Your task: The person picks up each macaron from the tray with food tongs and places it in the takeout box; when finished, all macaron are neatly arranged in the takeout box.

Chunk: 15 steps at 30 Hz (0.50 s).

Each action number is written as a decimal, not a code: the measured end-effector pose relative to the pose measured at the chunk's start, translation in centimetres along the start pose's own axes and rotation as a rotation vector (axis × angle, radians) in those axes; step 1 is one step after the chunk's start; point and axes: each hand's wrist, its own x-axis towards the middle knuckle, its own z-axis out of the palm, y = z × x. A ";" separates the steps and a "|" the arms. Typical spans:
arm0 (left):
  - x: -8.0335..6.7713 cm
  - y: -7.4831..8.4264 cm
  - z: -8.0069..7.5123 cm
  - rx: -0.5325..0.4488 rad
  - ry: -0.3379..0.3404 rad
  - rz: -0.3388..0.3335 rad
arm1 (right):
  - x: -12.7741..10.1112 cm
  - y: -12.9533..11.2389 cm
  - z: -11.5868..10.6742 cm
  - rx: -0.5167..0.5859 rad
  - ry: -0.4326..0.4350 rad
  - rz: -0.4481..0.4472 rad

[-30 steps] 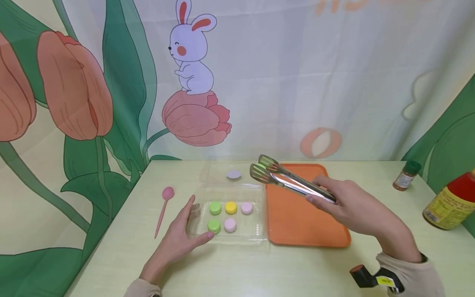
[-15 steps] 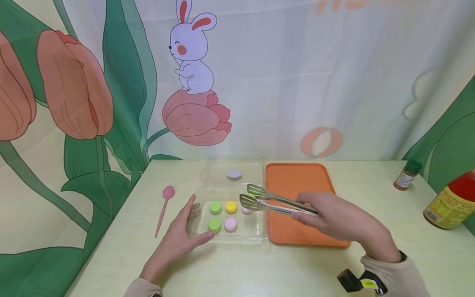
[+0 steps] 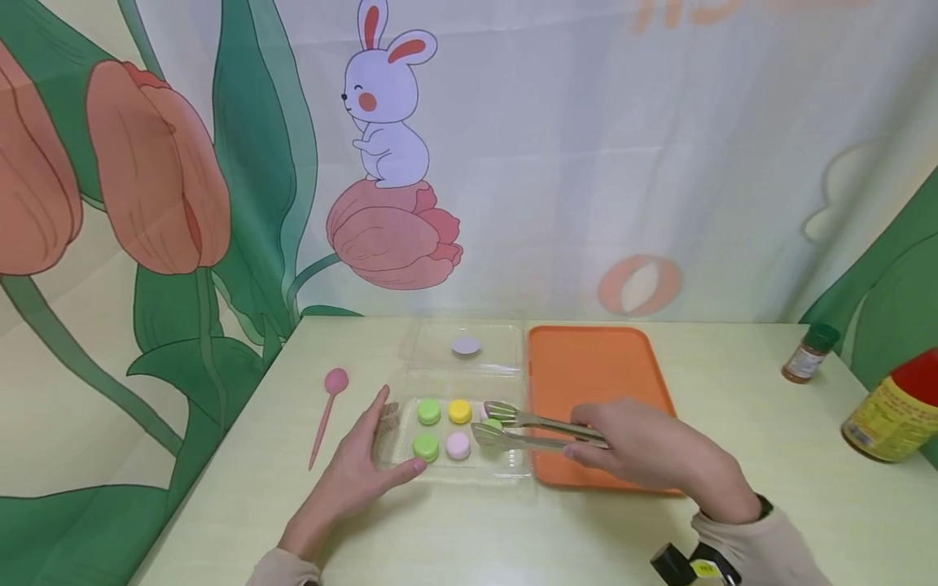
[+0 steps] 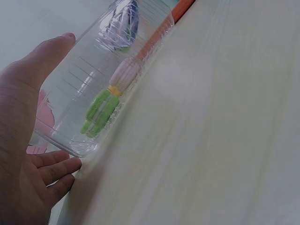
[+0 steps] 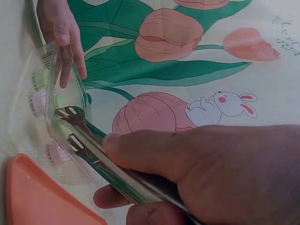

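A clear plastic box (image 3: 392, 468) stands with its lid folded back, holding green, yellow and pink macarons. My left hand (image 3: 359, 470) rests against the box's left side, thumb along the front corner and fingers extended; the left wrist view shows the thumb (image 4: 49, 55) beside the clear wall. With my right hand (image 3: 645, 443) I grip metal tongs (image 3: 553, 424), seen close up in the right wrist view. Between the tong tips is a green macaron (image 3: 493, 424), low over the box's right part. The tongs partly cover a pink macaron behind it.
An orange tray (image 3: 593, 358) lies directly right of the box. To the left is a pink spoon (image 3: 335, 381). A small green-capped jar (image 3: 809, 352) and a red-and-yellow bottle (image 3: 897, 407) stand at the far right. A printed curtain (image 3: 550, 163) hangs behind the table.
My right hand has brought the tongs and green macaron left and down, from above the tray's back left corner into the box's right part. My left hand has stayed at the box.
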 end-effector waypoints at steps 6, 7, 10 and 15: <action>-0.1 -0.1 -0.1 -0.001 0.001 0.001 | 0.9 -1.1 -0.2 -0.043 -0.049 0.017; -0.1 -0.1 -0.1 -0.001 0.001 0.001 | 1.1 -1.3 -0.2 -0.048 -0.058 0.024; -0.1 -0.1 0.0 -0.004 -0.001 0.001 | 1.5 -1.9 -0.3 -0.054 -0.080 0.054; 0.0 0.0 0.0 -0.006 -0.001 0.006 | 1.8 -2.7 -0.4 -0.086 -0.097 0.119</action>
